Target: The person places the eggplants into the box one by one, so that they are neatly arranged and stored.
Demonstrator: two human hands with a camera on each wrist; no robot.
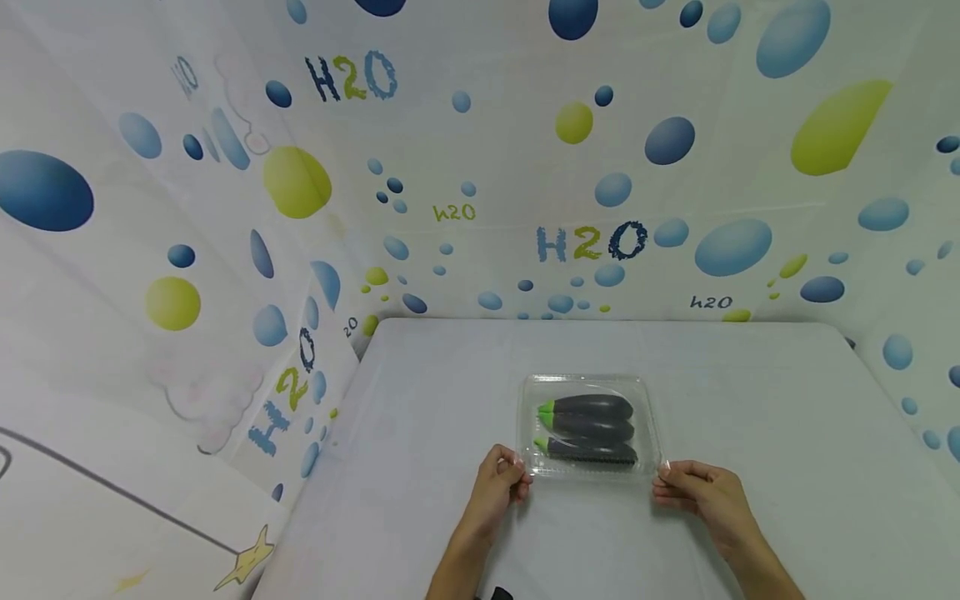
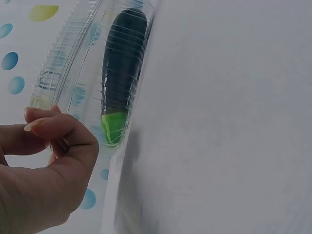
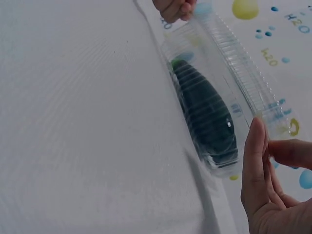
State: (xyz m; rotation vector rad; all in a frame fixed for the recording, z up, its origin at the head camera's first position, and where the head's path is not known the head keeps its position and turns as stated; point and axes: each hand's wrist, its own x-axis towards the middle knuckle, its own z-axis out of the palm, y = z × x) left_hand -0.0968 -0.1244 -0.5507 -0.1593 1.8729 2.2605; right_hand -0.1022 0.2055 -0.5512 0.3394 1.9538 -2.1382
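Note:
A clear plastic clamshell box [image 1: 585, 384] is in front of me in the head view, with three dark eggplants [image 1: 592, 427] with green stem ends lying side by side in it. My left hand [image 1: 495, 490] pinches its near left corner between thumb and fingers. At the near right corner, my right hand [image 1: 708, 497] pinches the edge the same way. The left wrist view shows the ribbed side wall [image 2: 63, 58] and one eggplant [image 2: 124, 63] through the plastic. From the right wrist, an eggplant [image 3: 204, 112] shows low in the box, beside the right thumb and fingers.
A white-covered table [image 1: 420, 392] lies under the box. Behind it and to the left hang white sheets [image 1: 510, 150] printed with blue and green dots and "H2O". A small black object [image 1: 501, 593] shows at the bottom edge by the left forearm.

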